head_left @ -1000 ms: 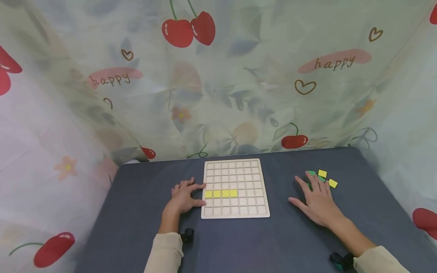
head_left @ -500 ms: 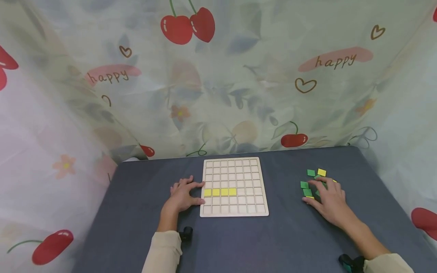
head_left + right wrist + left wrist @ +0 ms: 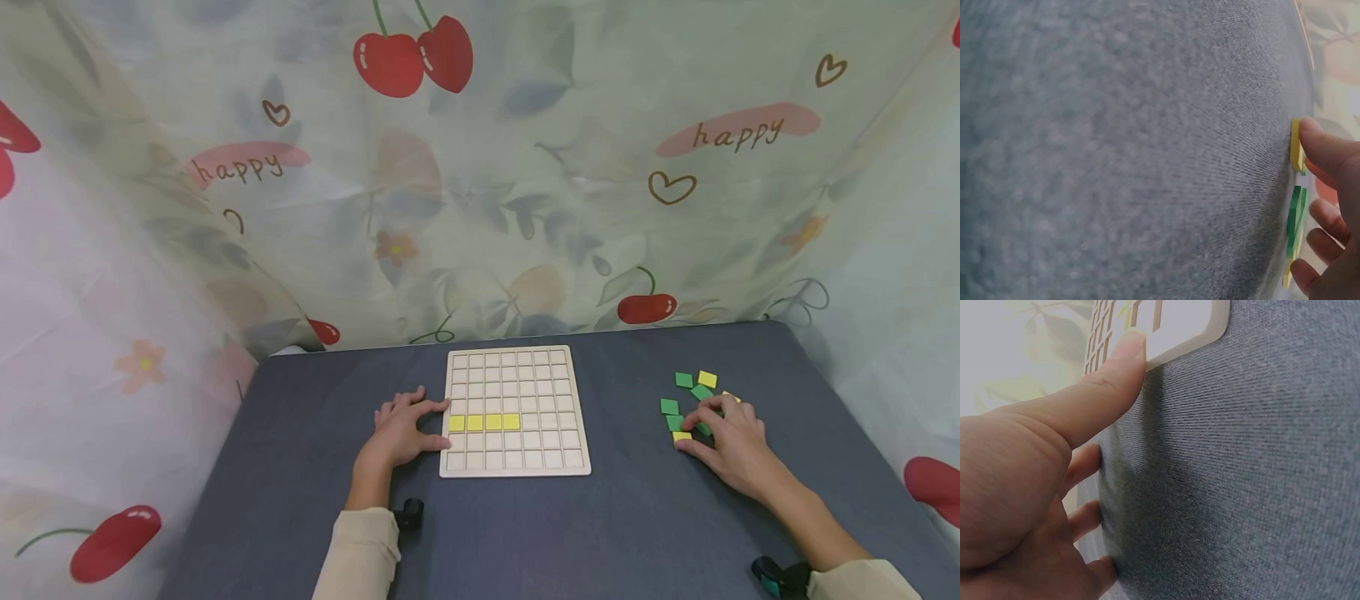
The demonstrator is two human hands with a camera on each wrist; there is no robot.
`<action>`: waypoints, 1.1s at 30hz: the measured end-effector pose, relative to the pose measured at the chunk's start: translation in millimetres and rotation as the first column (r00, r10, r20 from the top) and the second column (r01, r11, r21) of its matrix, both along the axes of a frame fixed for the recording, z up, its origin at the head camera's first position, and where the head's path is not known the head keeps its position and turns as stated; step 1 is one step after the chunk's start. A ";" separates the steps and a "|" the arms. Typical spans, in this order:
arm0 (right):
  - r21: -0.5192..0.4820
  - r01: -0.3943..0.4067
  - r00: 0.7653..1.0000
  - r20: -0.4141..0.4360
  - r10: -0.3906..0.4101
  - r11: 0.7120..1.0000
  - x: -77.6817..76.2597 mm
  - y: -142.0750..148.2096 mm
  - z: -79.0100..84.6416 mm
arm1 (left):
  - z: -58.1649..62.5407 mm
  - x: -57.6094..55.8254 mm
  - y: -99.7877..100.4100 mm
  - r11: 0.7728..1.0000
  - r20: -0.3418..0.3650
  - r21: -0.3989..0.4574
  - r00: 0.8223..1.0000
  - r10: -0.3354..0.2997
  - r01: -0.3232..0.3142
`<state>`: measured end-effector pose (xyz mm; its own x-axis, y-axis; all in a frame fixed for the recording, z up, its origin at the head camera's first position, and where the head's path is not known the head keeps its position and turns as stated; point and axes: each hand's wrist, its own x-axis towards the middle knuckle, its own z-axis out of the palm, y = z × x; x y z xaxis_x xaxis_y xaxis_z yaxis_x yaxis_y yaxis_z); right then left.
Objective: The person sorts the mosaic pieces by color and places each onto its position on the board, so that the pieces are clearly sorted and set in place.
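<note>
A pale wooden grid board (image 3: 540,392) lies on the dark cloth, with a row of yellow tiles (image 3: 492,422) in its left cells. My left hand (image 3: 399,432) rests at the board's left edge, thumb and index finger extended against it. In the left wrist view the thumb (image 3: 1107,387) touches the board's rim (image 3: 1191,347). To the right, my right hand (image 3: 731,446) bends over loose tiles. Its thumb and index finger pinch a yellow tile (image 3: 680,437) at the near end of the pile; the right wrist view shows the thumb on that tile (image 3: 1295,147).
Several green tiles (image 3: 669,407) lie loose around the right hand, with a yellow tile (image 3: 707,379) at the far side. Some are partly hidden under the fingers. A patterned curtain (image 3: 487,208) stands behind the table's far edge. Each wrist bears a small black camera (image 3: 408,515).
My right hand has moved right and toward me over the loose tiles, and its thumb and index finger have closed in on the near yellow tile. The left hand stays at the board.
</note>
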<state>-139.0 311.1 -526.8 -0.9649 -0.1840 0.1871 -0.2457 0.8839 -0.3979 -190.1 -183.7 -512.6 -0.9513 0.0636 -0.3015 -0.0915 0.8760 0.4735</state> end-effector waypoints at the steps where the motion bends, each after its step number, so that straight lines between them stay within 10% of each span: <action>1: 0.009 -0.002 1.000 0.006 0.002 1.000 -0.1 0.2 0.4 | -0.1 0.0 0.0 1.000 -0.003 0.001 1.000 -0.002 0.002; 22: 0.005 -0.089 0.991 -0.104 0.089 0.996 -4.1 -9.1 2.3 | 0.2 1.0 -1.3 1.000 -0.009 0.006 1.000 -0.005 0.005; 33: -0.101 -0.101 0.988 0.107 0.112 0.990 -14.7 -24.8 16.6 | 0.5 1.7 -0.3 1.000 -0.009 0.010 1.000 -0.005 0.005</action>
